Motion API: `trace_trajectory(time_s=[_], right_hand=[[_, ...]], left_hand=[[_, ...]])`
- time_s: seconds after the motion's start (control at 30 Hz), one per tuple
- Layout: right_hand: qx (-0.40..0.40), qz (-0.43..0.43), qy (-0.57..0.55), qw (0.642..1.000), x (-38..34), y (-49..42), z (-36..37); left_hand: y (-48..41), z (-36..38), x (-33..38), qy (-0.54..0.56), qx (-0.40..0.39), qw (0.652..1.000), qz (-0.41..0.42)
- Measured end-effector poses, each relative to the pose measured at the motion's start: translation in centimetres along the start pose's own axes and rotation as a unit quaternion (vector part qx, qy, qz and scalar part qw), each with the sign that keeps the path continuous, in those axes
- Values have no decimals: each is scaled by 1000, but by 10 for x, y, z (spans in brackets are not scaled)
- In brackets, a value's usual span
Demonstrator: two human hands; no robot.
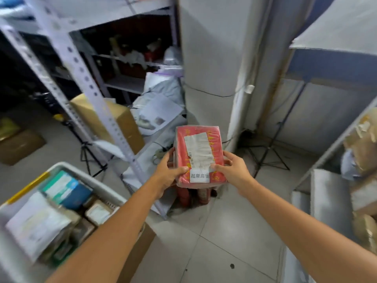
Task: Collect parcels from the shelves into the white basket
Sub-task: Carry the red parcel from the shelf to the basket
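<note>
Tiled floor (224, 231) between shelves (85, 78), red parcel (201, 154) aloft

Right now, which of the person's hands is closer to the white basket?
Left. The left hand grips the red parcel on the side toward the white basket; the right hand grips its far edge.

The parcel (201, 139) is red with yellow print and carries a white label (200, 176) with black characters. The basket (102, 185) is white with a yellow strip (28, 187) on one edge, and a box (67, 188) in it is teal and blue. The shelf upright (85, 78) is pale, dotted with dark holes.
</note>
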State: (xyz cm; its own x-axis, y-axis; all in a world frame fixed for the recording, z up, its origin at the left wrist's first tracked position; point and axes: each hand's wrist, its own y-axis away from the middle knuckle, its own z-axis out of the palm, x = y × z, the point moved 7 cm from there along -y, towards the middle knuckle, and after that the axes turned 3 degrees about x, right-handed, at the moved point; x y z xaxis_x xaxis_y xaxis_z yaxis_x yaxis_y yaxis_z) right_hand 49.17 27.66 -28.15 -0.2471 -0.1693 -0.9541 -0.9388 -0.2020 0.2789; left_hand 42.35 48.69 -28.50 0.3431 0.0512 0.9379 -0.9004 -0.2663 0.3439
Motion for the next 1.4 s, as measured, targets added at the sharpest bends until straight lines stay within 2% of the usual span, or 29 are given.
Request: trace_trajectory(time_s=[0.27, 0.63, 0.9, 1.17, 1.4], right_hand=[[-95, -41, 55, 993, 0, 27, 118], [-221, -26, 122, 967, 35, 40, 273], [-335, -34, 144, 931, 30, -3, 383], [-389, -34, 209, 897, 46, -47, 477], [-397, -23, 249, 883, 84, -58, 544]], left_hand=[[60, -114, -47, 43, 111, 992, -37], [115, -241, -121, 91, 233, 965, -82], [98, -315, -142, 126, 316, 933, -119], [63, -371, -168, 178, 365, 904, -136], [40, -423, -232, 228, 369, 887, -159]])
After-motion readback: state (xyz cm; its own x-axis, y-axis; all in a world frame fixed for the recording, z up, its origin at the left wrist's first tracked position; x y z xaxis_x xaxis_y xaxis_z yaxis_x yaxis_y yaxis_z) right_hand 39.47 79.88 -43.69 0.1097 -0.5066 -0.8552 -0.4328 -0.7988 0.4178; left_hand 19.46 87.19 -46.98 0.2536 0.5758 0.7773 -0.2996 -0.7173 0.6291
